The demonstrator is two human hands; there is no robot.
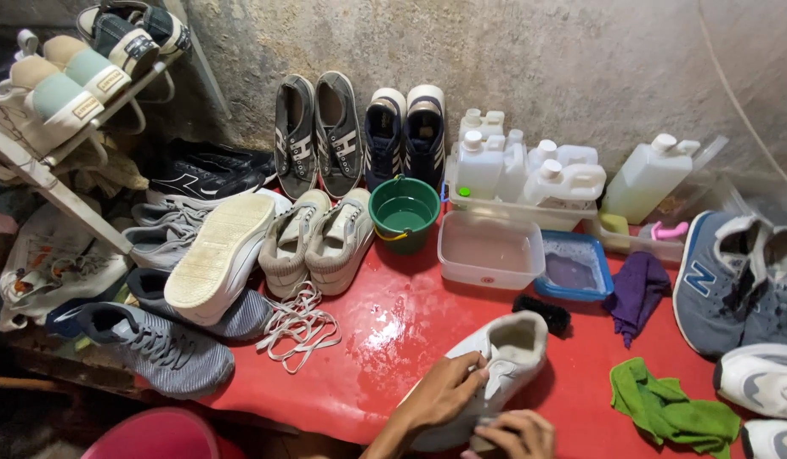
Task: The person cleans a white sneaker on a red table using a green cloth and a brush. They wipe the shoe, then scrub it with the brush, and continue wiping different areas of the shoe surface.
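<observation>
A white sneaker (508, 361) lies on the wet red table (393, 340) near its front edge, opening toward the wall. My left hand (444, 391) presses on the shoe's side and holds it steady. My right hand (514, 433) is closed around a small dark object at the shoe's toe end; I cannot tell what the object is. A small black brush-like thing (542, 313) lies just behind the shoe.
A green bucket (404, 212), a clear tub (489, 249) and a blue tray (574, 266) of soapy water stand behind. White jugs (529, 170) line the wall. A purple cloth (636, 289) and a green cloth (670, 410) lie right. Several shoes and loose laces (298, 327) crowd the left.
</observation>
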